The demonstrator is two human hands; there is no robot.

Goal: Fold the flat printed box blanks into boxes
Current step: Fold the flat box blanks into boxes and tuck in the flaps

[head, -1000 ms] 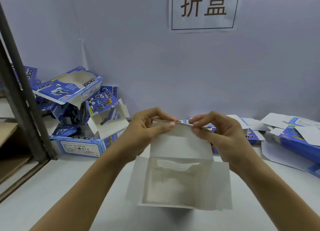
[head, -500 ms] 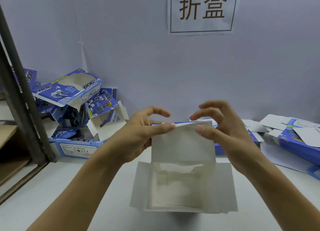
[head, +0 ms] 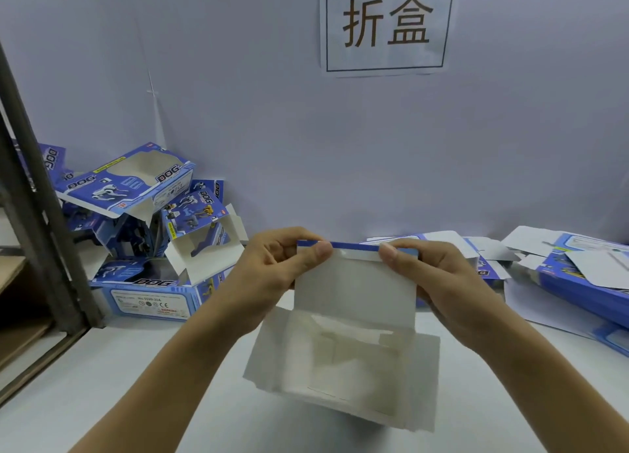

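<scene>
A half-formed box (head: pixel 343 360) stands open in front of me on the white table, its white inside facing me and its side flaps spread out. Its tall lid flap (head: pixel 355 289) points upward, and the narrow blue tuck strip along the top edge is bent toward me. My left hand (head: pixel 272 269) pinches the strip's left end between thumb and fingers. My right hand (head: pixel 439 275) pinches the right end the same way. Folded blue "DOG" boxes (head: pixel 136 221) are piled at the back left. Flat blanks (head: pixel 578 275) lie at the right.
A dark metal shelf post (head: pixel 37 214) rises at the left edge, with wooden shelves behind it. A paper sign (head: pixel 386 23) hangs on the grey wall. The white table (head: pixel 136 384) extends toward me on both sides of the box.
The lid flap has gone from loosely held to pinched at both top corners. Its top strip is now creased over, showing the blue printed side. My right hand closed from spread fingers onto the flap.
</scene>
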